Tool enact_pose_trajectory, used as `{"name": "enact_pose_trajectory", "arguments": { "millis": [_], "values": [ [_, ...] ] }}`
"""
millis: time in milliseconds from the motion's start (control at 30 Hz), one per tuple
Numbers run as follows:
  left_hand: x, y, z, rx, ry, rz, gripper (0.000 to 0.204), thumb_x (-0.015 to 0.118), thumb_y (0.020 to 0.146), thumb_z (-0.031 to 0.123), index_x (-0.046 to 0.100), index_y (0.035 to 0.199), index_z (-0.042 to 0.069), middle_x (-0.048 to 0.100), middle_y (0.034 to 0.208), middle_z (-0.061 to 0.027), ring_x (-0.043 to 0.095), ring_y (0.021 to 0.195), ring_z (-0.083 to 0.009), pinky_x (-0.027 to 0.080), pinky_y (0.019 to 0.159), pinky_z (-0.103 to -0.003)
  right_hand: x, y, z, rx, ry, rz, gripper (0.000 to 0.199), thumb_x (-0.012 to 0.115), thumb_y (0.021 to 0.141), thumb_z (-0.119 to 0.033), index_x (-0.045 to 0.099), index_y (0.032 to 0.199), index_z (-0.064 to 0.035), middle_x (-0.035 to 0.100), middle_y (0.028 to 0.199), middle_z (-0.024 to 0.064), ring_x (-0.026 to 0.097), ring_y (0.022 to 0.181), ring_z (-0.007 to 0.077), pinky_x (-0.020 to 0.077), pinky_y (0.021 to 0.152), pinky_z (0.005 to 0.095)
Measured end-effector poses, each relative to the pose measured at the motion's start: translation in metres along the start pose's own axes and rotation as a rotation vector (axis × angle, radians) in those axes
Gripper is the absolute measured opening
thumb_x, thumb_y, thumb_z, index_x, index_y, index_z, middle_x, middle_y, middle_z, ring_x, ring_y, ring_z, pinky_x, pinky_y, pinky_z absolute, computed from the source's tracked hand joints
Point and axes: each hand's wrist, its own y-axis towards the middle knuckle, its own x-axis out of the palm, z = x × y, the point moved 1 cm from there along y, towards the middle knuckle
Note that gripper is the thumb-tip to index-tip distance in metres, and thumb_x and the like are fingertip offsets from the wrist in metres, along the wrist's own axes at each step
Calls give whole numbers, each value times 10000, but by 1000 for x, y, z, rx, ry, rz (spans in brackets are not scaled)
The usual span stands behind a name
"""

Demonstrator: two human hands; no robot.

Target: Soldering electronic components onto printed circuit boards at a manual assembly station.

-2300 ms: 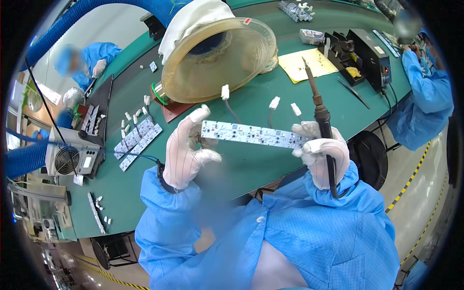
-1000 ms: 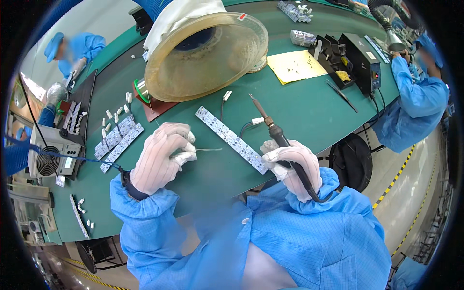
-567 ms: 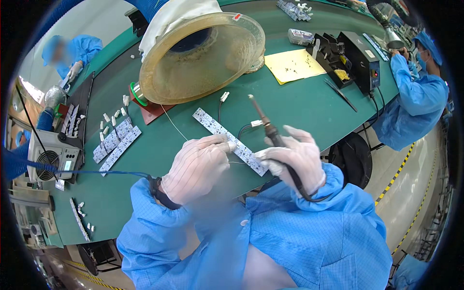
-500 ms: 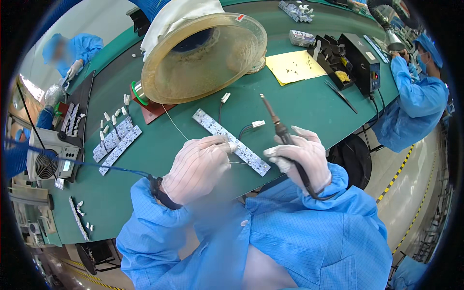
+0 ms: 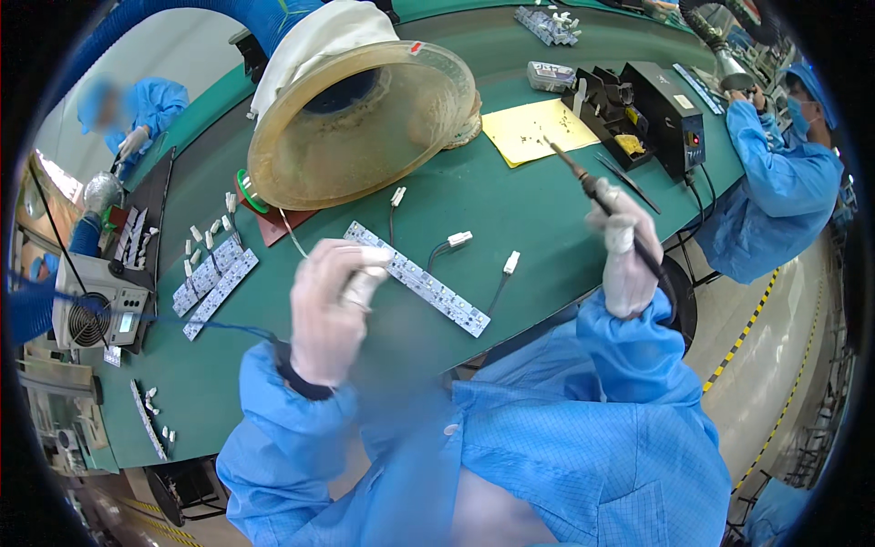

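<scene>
Gripping a soldering iron (image 5: 592,191) in closed fingers, the gloved right hand (image 5: 627,248) lifts it off the green worktop (image 5: 510,196), tip aimed toward a yellow sheet (image 5: 538,130) and the black soldering station (image 5: 658,114) beyond. The left hand (image 5: 330,305), also gloved, has its fingers pinched narrow on a thin solder wire (image 5: 293,239) and rests at the near end of a long white LED strip board (image 5: 417,278), which lies flat between both hands. Small white connectors (image 5: 459,239) sit just past the strip. A large fume hood (image 5: 360,114) hangs beyond the left fingers.
</scene>
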Motion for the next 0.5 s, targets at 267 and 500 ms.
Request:
{"name": "enact_pose_trajectory", "arguments": {
  "millis": [267,500],
  "values": [
    [46,8,25,-134,-143,-31,100,683,826,45,610,890,19,573,784,-101,574,717,-256,454,671,-341,-32,37,36,-28,-270,319,286,570,965,-236,609,1190,-64,697,1001,73,620,818,188,490,833,311],
    [24,15,-15,-173,26,168,99,661,848,89,630,907,17,532,739,-75,504,634,-192,408,592,-323,40,9,15,408,324,234,326,530,992,-308,657,1009,-8,671,929,60,476,607,70,375,532,207]
  ]
}}
